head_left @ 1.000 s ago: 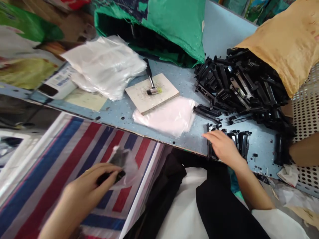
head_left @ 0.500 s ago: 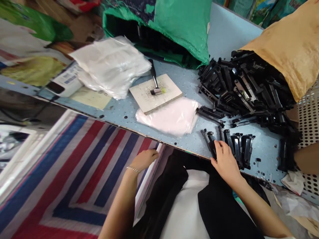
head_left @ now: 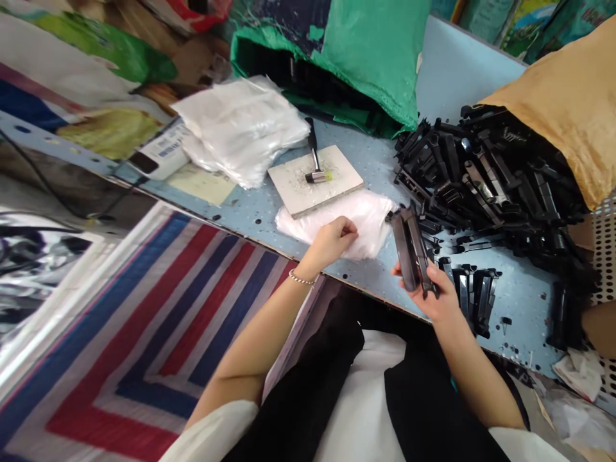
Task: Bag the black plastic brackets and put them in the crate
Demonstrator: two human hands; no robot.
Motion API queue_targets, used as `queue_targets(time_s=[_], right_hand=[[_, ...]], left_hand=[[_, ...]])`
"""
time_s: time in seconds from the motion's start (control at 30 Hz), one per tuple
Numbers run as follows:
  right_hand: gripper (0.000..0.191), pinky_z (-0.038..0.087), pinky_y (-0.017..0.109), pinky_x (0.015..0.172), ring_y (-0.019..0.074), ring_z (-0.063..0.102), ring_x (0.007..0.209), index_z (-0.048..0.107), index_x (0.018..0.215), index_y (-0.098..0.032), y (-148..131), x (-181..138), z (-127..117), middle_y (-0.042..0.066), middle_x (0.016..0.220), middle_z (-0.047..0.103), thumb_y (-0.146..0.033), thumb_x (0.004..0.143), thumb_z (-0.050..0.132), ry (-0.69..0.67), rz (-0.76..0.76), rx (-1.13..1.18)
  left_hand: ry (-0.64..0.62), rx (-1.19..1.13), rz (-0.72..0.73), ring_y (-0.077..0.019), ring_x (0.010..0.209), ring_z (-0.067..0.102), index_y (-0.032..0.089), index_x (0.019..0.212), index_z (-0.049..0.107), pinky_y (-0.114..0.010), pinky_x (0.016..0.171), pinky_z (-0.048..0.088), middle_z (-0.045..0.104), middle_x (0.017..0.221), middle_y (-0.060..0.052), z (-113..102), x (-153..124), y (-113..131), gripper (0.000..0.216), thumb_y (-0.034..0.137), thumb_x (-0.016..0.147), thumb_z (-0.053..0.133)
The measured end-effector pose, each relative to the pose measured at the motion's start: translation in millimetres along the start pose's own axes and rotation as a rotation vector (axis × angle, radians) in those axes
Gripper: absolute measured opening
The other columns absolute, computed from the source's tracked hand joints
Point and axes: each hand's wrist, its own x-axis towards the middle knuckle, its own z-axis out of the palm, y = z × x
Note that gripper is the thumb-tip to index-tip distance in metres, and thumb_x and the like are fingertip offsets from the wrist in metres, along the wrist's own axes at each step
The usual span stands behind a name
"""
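Note:
My right hand [head_left: 436,292] grips a pair of long black plastic parts [head_left: 411,250], lifted over the bench edge with the thumb on their near side. Several similar black parts [head_left: 474,295] lie in a row just right of that hand. My left hand [head_left: 334,240], a beaded bracelet at its wrist, is over a stack of pinkish clear plastic bags [head_left: 370,224]. Its fingers are curled together, and whether anything is between them is hidden. Behind the stack, a small mallet [head_left: 315,160] rests on a pale square board [head_left: 293,196].
A large heap of black parts [head_left: 447,173] spills from a tan sack [head_left: 563,90] at right. A green sack [head_left: 370,58] lies open at the back. White plastic bags [head_left: 240,128] are piled at left. A striped sheet [head_left: 144,308] is below the bench's [head_left: 235,221] front edge.
My right hand has picked up black parts from the row and raised them off the bench. My left hand has moved right and forward, from beside the bench edge to over the pinkish bags.

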Motion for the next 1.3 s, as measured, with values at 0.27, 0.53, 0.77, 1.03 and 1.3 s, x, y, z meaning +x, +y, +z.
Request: queue_targets(time_s=[0.27,0.53,0.77,1.03,1.3], right_hand=[[0.031,0.062,0.03,0.077,0.0183,0.074,0.089,0.069,0.103,-0.024,27.1,76.3,50.7,-0.001,0.092,0.077,-0.032,0.074,0.076,0.121,-0.16,0.193],[0.042,0.058,0.025,0.059,0.0149,0.069,0.065,0.069,0.108,-0.012,35.2,14.2,6.3,0.009,0.087,0.076,-0.045,0.084,0.064,-0.225,0.387,0.281],[0.022,0.062,0.032,0.087,0.0187,0.07,0.096,0.072,0.092,-0.023,51.0,28.6,26.1,0.002,0.098,0.074,-0.042,0.082,0.071,0.045,0.06,-0.079],[0.045,0.05,0.048,0.114,0.025,0.056,0.14,0.06,0.145,-0.03,29.3,-31.6,23.2,0.007,0.155,0.055,-0.034,0.1,0.056,-0.455,-0.157,-0.451],[0.059,0.015,0.068,0.127,0.0341,0.023,0.159,0.048,0.154,-0.027,79.3,16.6,27.3,0.009,0.167,0.038,-0.04,0.099,0.063,-0.455,-0.512,-1.617]], left_hand=[[0.15,0.346,0.265,-0.0221,0.091,0.067,0.016,0.09,0.068,-0.04,0.085,0.057,0.069,0.101,-0.012,-12.3,-15.9,1.4,0.028,0.004,0.087,0.043],[0.192,0.402,0.457,-0.0255,0.142,0.053,0.013,0.153,0.045,-0.041,0.117,0.05,0.053,0.152,-0.018,-15.6,-42.1,14.4,0.062,0.001,0.092,0.041],[-0.142,0.351,0.74,-0.0253,0.143,0.054,0.021,0.168,0.007,-0.041,0.114,0.053,0.048,0.157,-0.018,14.9,-113.3,34.4,0.085,-0.003,0.092,0.037],[0.217,0.27,0.465,-0.0225,0.11,0.071,0.033,0.138,0.058,-0.038,0.101,0.061,0.071,0.12,-0.007,-32.1,-157.0,15.1,0.045,0.023,0.095,0.067],[0.34,0.264,0.411,-0.0185,0.1,0.072,0.023,0.108,0.068,-0.031,0.093,0.06,0.074,0.104,-0.005,-30.2,-159.3,-3.8,0.014,0.028,0.095,0.069]])
